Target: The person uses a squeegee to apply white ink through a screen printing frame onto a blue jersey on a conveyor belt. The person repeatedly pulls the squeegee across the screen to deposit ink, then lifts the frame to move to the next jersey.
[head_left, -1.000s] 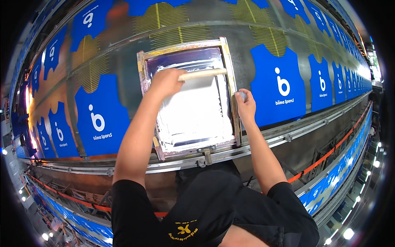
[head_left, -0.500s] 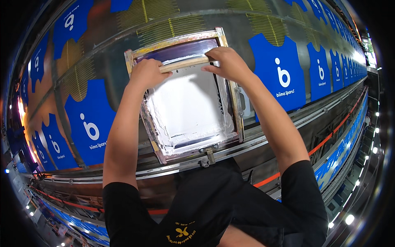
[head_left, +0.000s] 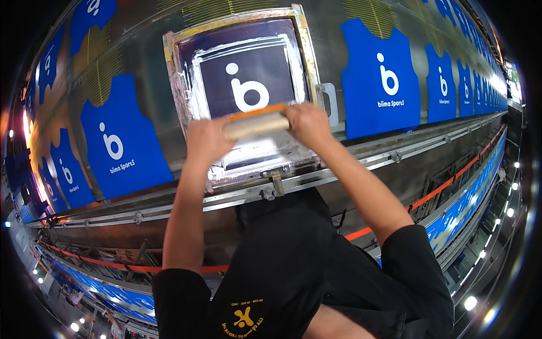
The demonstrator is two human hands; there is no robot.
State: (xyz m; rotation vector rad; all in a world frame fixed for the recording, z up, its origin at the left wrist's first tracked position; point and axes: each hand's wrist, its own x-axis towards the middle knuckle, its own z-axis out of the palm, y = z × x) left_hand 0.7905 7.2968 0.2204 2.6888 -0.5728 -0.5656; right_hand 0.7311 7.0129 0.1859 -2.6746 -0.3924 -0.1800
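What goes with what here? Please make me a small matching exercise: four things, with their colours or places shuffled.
Things:
1. Left hand
2. Right hand
3. Squeegee handle
4. Cloth piece nearest the right side of the frame

Places and colours:
A. On the handle's right end
B. Blue with a white print
C. On the handle's left end
D. Pale, spanning between the two hands

Pairs: 1-C, 2-A, 3-D, 4-B
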